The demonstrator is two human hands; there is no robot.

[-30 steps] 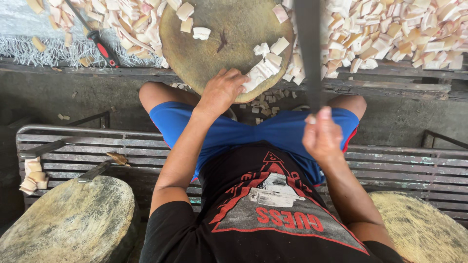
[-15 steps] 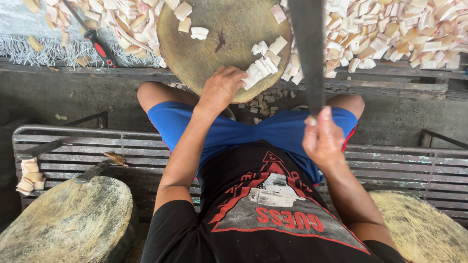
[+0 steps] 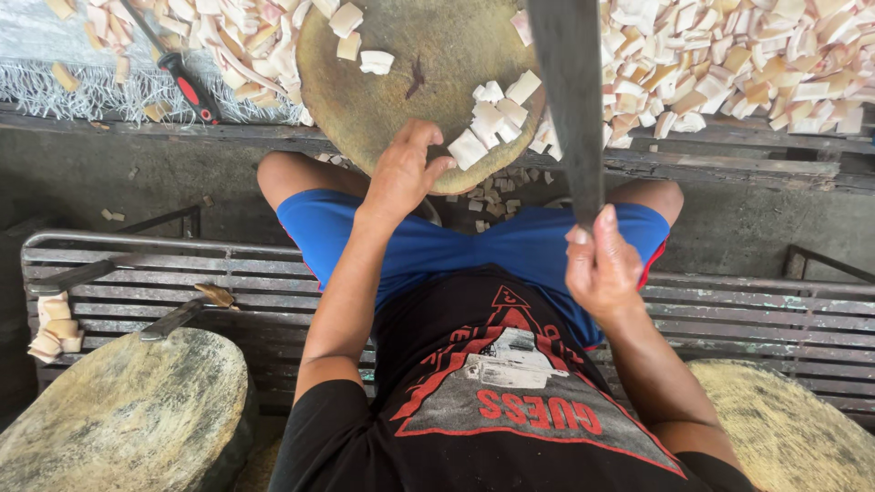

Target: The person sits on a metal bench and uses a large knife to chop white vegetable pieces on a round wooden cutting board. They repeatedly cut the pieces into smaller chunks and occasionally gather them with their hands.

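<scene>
Seen from above, near to far. Nearest: black printed shirt and blue shorts of the seated person. At lower left and lower right, 2 round wooden blocks, left block, right block. Behind these, slatted metal bench spanning the width; small stack of pale pieces on its left end, tool with dark handle just beside. Beyond the bench, grey concrete floor with scattered chips.

Right hand raised over the right thigh, fingers clamped around the handle of a long dark blade; blade pointing away, crossing the right rim of the round chopping block.

Left hand at the near rim of the chopping block, fingers partly curled and slightly apart, fingertips touching a white cut piece. Cluster of about 8 white pieces just beyond that piece, between left hand and blade. 3 more pale pieces at the far edge of the block.

Farthest: tabletop strewn with pale chopped pieces at right and more at left; red-and-black-handled tool lying on a frayed woven sheet at far left.
</scene>
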